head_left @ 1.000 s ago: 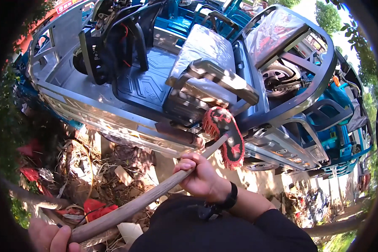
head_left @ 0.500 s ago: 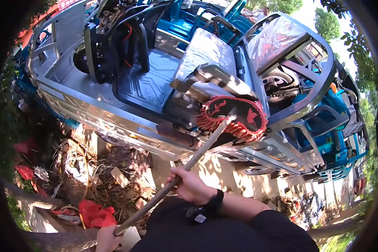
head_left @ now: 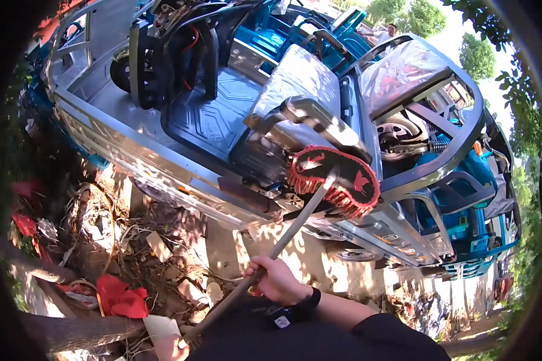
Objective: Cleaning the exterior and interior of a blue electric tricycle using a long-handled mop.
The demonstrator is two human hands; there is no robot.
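I hold a long-handled dust mop by its wooden handle [head_left: 299,224]. My right hand [head_left: 277,280] is closed round the middle of the shaft, a dark band on its wrist. Low in the view, my left hand [head_left: 171,348] is closed at the handle's near end, partly cut off by the lower edge. The mop's oval black head [head_left: 343,174], with red patterns and a red fringe, rests against the side of a grey cargo tricycle [head_left: 138,153]. It lies just below the dark armrest [head_left: 326,123] beside a plastic-covered seat [head_left: 301,81].
Blue vehicles [head_left: 473,231] stand to the right and behind. A second plastic-covered seat [head_left: 403,72] sits within a curved metal frame. Below, the ground holds litter, a red cloth [head_left: 121,296] and tree trunks [head_left: 72,333]. A person [head_left: 384,34] is far off at the top.
The mop head has shifted slightly down along the tricycle's side. My left hand has moved right and lower with the handle end. The view has turned a little.
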